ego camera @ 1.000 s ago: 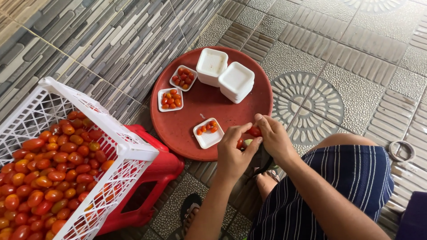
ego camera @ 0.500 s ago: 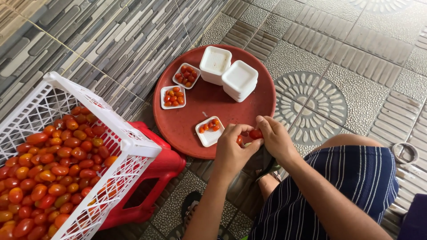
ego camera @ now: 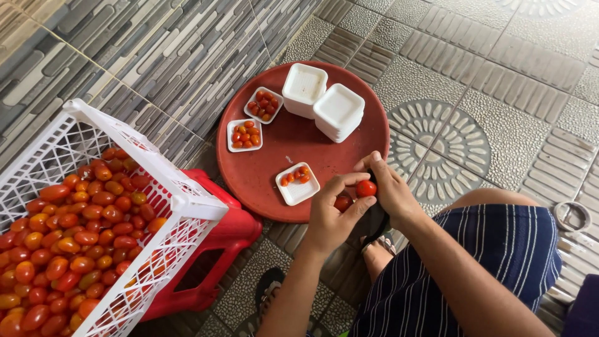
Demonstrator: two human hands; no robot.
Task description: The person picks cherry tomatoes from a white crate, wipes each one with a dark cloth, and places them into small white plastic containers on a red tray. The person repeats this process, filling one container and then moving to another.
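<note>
Both hands meet over one small red tomato at the near edge of the red tray.

The left hand (ego camera: 331, 218) and right hand (ego camera: 390, 190) pinch the tomato (ego camera: 366, 188) between their fingertips, another tomato (ego camera: 342, 203) just beneath. On the round red tray (ego camera: 287, 143) sit three small white dishes of tomatoes and two stacks of empty ones. Left of the tray, a white crate (ego camera: 156, 181) brims with tomatoes atop a red stool (ego camera: 218, 237).

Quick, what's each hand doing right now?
Left hand: closed on a tomato.
Right hand: closed on the same tomato.
</note>
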